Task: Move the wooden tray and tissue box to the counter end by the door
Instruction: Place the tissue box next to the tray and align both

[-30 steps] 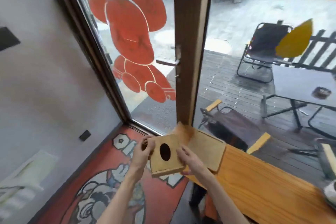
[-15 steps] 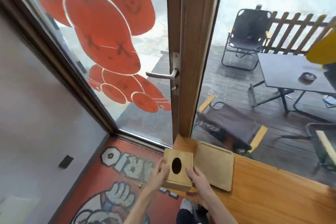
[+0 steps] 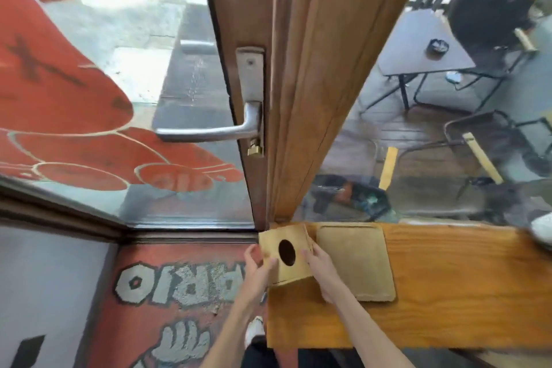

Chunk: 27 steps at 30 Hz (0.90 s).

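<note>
The tissue box (image 3: pixel 285 254), a plain wooden cube with a dark oval hole in its top, sits at the far left corner of the desk (image 3: pixel 448 293), right under the wooden door frame (image 3: pixel 313 84). Both hands grip it from opposite sides. The left hand (image 3: pixel 259 269) presses against its 9 o'clock face, thumb and fingers wrapped around the near left edge. The right hand (image 3: pixel 321 270) holds its 3 o'clock face, fingers laid flat along the side. Whether the box rests fully on the desk or is held just above it, I cannot tell; its near edge looks slightly tilted.

The wooden tray (image 3: pixel 355 260) lies flat on the desk just at 3 o'clock of the box, touching or nearly touching it, with the right wrist crossing its near left corner.

At 12 o'clock from the box a metal door handle (image 3: pixel 209 128) points left across the glass door, which carries a large orange sticker (image 3: pixel 59 98). Below the desk's left end lies a red floor mat (image 3: pixel 179 293) with grey lettering.
</note>
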Each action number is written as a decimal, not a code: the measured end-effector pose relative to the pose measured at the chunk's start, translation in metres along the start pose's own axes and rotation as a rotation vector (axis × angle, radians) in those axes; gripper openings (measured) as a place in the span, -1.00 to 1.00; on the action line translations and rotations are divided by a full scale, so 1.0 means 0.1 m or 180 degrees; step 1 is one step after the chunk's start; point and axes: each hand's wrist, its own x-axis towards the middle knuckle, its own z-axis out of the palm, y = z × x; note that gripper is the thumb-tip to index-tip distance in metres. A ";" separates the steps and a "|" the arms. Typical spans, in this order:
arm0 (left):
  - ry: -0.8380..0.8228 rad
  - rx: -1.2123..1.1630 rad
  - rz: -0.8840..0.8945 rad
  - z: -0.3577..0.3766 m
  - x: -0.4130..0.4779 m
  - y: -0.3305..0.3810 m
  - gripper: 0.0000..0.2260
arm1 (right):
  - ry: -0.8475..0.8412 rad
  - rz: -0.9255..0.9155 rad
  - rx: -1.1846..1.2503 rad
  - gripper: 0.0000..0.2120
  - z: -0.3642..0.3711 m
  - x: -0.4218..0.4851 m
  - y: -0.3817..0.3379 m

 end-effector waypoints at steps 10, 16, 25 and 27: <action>-0.0001 -0.1111 -0.0727 -0.22 0.05 -0.40 -0.43 | -0.0644 -0.0454 -0.1721 -0.60 0.07 0.42 -0.35; 0.0097 -0.0886 -0.0539 -0.14 -0.06 -0.54 -0.57 | -0.0216 -0.0968 -0.2157 -0.61 0.16 0.32 -0.24; -0.0022 0.0971 0.0401 -0.18 0.19 -0.48 -0.42 | 0.1066 -0.0309 -0.1077 -0.35 0.40 -0.15 0.49; -0.0121 0.1065 0.0601 -0.15 0.22 -0.45 -0.49 | 0.1297 -0.0418 -0.1155 -0.38 0.37 -0.07 0.51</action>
